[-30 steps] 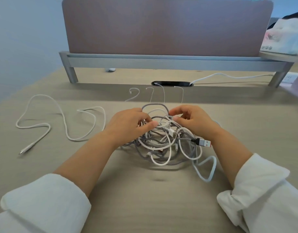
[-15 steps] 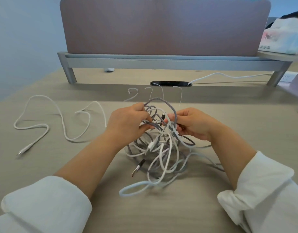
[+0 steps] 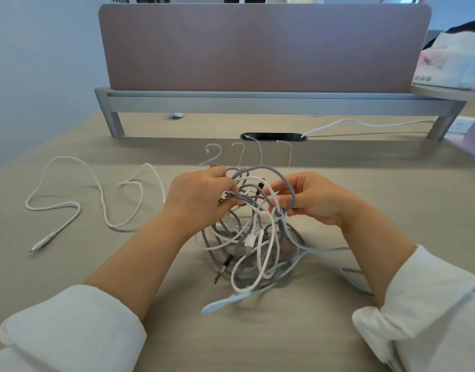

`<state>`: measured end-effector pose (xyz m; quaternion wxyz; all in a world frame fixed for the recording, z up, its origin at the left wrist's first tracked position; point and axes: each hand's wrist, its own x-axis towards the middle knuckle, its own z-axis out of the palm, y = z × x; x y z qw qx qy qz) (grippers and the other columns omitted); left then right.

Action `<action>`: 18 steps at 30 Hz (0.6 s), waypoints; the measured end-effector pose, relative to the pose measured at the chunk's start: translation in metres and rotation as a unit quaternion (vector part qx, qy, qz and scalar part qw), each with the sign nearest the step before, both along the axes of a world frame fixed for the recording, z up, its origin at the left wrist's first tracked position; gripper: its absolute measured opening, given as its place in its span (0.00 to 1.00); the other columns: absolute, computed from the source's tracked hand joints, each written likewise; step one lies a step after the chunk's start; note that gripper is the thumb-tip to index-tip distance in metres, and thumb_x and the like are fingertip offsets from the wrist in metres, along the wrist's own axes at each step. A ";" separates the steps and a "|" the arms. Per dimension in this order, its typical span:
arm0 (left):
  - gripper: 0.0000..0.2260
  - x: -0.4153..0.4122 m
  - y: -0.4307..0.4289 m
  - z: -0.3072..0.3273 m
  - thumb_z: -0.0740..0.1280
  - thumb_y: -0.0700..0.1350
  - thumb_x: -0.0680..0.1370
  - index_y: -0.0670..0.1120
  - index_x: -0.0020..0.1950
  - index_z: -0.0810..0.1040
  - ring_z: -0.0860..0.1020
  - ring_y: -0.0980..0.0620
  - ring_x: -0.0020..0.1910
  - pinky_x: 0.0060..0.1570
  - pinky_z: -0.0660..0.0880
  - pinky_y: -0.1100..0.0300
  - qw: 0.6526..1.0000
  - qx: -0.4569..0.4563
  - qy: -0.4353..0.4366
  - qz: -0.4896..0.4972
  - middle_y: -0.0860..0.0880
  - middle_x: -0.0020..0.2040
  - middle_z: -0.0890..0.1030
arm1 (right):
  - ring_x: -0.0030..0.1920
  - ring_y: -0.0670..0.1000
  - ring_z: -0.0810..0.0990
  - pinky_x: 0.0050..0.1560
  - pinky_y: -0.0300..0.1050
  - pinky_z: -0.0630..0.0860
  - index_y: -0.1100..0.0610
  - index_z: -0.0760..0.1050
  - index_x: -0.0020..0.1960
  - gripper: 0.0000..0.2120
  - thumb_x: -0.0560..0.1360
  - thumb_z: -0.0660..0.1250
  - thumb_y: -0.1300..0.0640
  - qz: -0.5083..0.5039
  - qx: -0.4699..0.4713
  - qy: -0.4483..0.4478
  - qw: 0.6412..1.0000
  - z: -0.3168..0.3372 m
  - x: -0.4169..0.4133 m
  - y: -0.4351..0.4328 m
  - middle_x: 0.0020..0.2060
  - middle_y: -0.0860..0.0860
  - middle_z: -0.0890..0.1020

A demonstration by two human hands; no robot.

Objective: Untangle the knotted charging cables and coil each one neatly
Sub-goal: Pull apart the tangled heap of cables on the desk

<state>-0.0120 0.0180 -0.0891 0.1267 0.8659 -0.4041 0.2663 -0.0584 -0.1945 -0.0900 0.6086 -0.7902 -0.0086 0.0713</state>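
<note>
Hanging from left hand [image 3: 198, 201] and right hand [image 3: 312, 201] — cable tangle [image 3: 253, 247], loops downward

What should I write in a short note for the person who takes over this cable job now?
Left hand grips grey braided strands of the tangle.
Right hand pinches a grey braided loop.
The tangle of grey and white cables hangs partly lifted between them, its bottom on the desk.
One white cable lies spread out, uncoiled, on the left.
Done: nothing coiled.
Left: free each cable, coil each.
</note>
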 end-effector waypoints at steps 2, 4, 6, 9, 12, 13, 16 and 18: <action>0.10 0.004 0.003 -0.001 0.68 0.56 0.66 0.50 0.36 0.82 0.77 0.49 0.27 0.25 0.60 0.68 1.000 -0.006 0.003 0.012 0.53 0.32 0.77 | 0.31 0.44 0.78 0.33 0.35 0.74 0.60 0.80 0.47 0.05 0.72 0.69 0.66 -0.038 -0.031 -0.037 0.998 -0.003 0.001 0.003 0.30 0.50 0.82; 0.10 0.007 0.007 -0.002 0.68 0.55 0.67 0.49 0.37 0.82 0.77 0.48 0.28 0.27 0.63 0.65 1.000 -0.024 0.006 0.016 0.53 0.32 0.76 | 0.29 0.41 0.77 0.32 0.33 0.72 0.56 0.79 0.44 0.05 0.73 0.67 0.65 -0.080 -0.032 -0.075 0.993 -0.006 0.003 0.007 0.30 0.49 0.81; 0.11 0.008 0.010 -0.001 0.68 0.55 0.68 0.49 0.38 0.82 0.77 0.48 0.28 0.27 0.60 0.67 0.999 -0.037 0.010 0.027 0.54 0.31 0.73 | 0.30 0.41 0.76 0.32 0.33 0.73 0.53 0.76 0.43 0.07 0.75 0.66 0.64 -0.125 -0.030 -0.116 0.985 -0.008 0.006 0.010 0.31 0.49 0.80; 0.11 0.011 0.013 -0.003 0.66 0.55 0.71 0.48 0.40 0.81 0.77 0.48 0.31 0.27 0.58 0.68 0.998 -0.037 0.018 0.040 0.54 0.33 0.74 | 0.33 0.46 0.75 0.34 0.33 0.74 0.52 0.74 0.42 0.10 0.77 0.62 0.65 -0.158 -0.022 -0.170 0.972 -0.009 0.008 0.015 0.33 0.53 0.78; 0.12 0.015 0.015 -0.005 0.64 0.53 0.72 0.47 0.42 0.81 0.73 0.48 0.30 0.28 0.58 0.64 0.997 -0.059 0.022 0.048 0.55 0.33 0.70 | 0.35 0.44 0.75 0.37 0.33 0.74 0.54 0.78 0.42 0.12 0.77 0.61 0.68 -0.107 -0.074 -0.189 0.973 -0.010 0.008 0.014 0.35 0.53 0.79; 0.12 0.017 0.016 -0.005 0.64 0.53 0.73 0.47 0.43 0.81 0.70 0.50 0.31 0.30 0.59 0.63 0.995 -0.072 0.033 0.052 0.56 0.33 0.69 | 0.36 0.44 0.75 0.40 0.36 0.75 0.55 0.79 0.43 0.10 0.77 0.62 0.66 -0.075 -0.103 -0.181 0.975 -0.011 0.008 0.013 0.36 0.54 0.81; 0.12 0.020 0.016 -0.007 0.65 0.54 0.72 0.47 0.44 0.82 0.68 0.52 0.31 0.33 0.62 0.61 0.992 -0.098 0.068 0.049 0.57 0.29 0.66 | 0.41 0.52 0.75 0.46 0.47 0.75 0.59 0.81 0.44 0.05 0.75 0.67 0.62 -0.016 -0.150 -0.149 0.977 -0.012 0.007 0.007 0.39 0.62 0.81; 0.12 0.020 0.015 -0.008 0.66 0.55 0.71 0.48 0.43 0.82 0.67 0.53 0.29 0.32 0.65 0.59 0.990 -0.102 0.091 0.031 0.58 0.28 0.66 | 0.42 0.54 0.74 0.45 0.45 0.72 0.53 0.79 0.40 0.05 0.73 0.69 0.61 -0.002 -0.197 -0.159 0.967 -0.013 0.007 0.006 0.39 0.53 0.77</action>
